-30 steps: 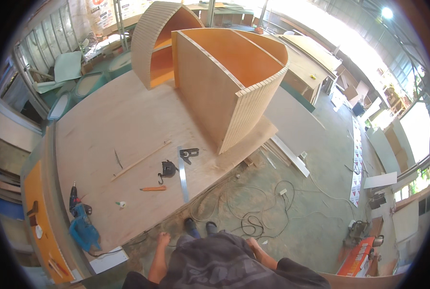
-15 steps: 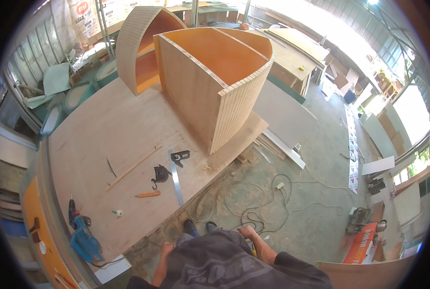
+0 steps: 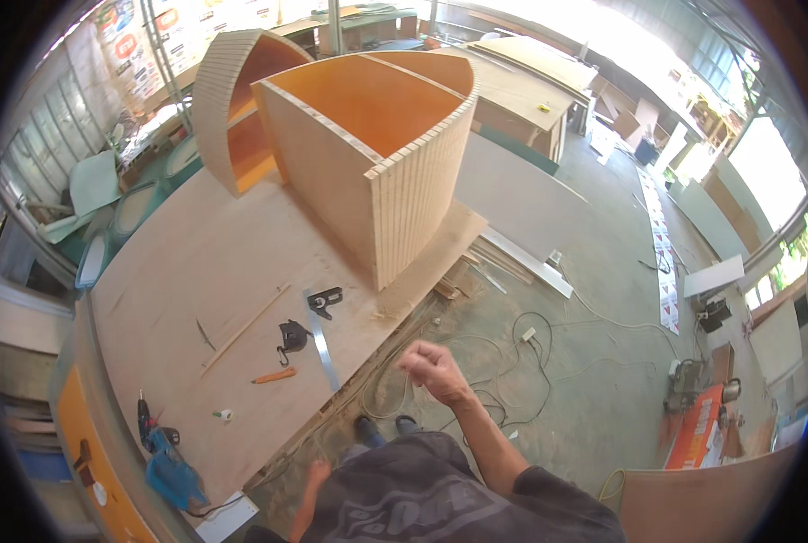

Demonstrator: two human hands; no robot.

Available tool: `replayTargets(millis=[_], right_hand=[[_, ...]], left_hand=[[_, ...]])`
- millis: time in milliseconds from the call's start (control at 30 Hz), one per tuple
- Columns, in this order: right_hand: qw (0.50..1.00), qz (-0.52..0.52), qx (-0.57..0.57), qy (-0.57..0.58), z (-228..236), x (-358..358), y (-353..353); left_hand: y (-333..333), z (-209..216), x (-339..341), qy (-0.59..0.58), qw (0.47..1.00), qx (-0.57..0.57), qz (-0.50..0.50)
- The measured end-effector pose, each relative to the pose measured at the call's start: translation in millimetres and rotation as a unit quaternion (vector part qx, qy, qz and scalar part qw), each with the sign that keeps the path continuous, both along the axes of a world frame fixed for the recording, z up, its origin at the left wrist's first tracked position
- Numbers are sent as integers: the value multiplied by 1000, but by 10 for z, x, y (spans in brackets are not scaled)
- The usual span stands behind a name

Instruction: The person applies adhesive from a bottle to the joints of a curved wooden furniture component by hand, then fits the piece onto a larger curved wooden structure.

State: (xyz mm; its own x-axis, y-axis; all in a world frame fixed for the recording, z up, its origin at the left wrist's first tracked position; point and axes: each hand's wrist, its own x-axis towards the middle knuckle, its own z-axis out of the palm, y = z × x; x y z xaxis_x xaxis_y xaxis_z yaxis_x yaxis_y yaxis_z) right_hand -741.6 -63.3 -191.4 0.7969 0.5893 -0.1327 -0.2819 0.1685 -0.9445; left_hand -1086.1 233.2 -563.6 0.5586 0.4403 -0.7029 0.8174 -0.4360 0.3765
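Observation:
My right hand (image 3: pixel 433 373) is raised over the floor just off the near edge of the plywood table (image 3: pixel 164 326), its fingers curled into a loose fist with nothing showing in them. My left hand (image 3: pixel 316 475) hangs low beside my body, too blurred to make out its fingers. On the table, nearest my right hand, lies a combination square (image 3: pixel 323 340) with a black head. Left of it are a black tape measure (image 3: pixel 293 335) and an orange-handled pencil-like tool (image 3: pixel 275 375). A thin wooden strip (image 3: pixel 244 329) lies further left.
A curved wooden cabinet (image 3: pixel 368 163) with orange insides stands on the table, with a second one (image 3: pixel 223 109) behind it. A blue power tool (image 3: pixel 171 471) sits at the table's left corner. Cables (image 3: pixel 535 362) snake over the dusty floor; an orange machine (image 3: pixel 693 425) stands right.
My right hand has come up from beside my hip, forward and left toward the table edge. My left hand has stayed low. The view has shifted slightly; the tools lie where they were.

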Motion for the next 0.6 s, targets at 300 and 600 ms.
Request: replayTargets(millis=[300,600], right_hand=[[746,159,542,-351,2791,-624,-529],[748,155,555,-328,3034,-1155,-728]], left_hand=[[-54,14,456,-41,994,-98,-12],[88,-201,1241,12,993,-109,-42]])
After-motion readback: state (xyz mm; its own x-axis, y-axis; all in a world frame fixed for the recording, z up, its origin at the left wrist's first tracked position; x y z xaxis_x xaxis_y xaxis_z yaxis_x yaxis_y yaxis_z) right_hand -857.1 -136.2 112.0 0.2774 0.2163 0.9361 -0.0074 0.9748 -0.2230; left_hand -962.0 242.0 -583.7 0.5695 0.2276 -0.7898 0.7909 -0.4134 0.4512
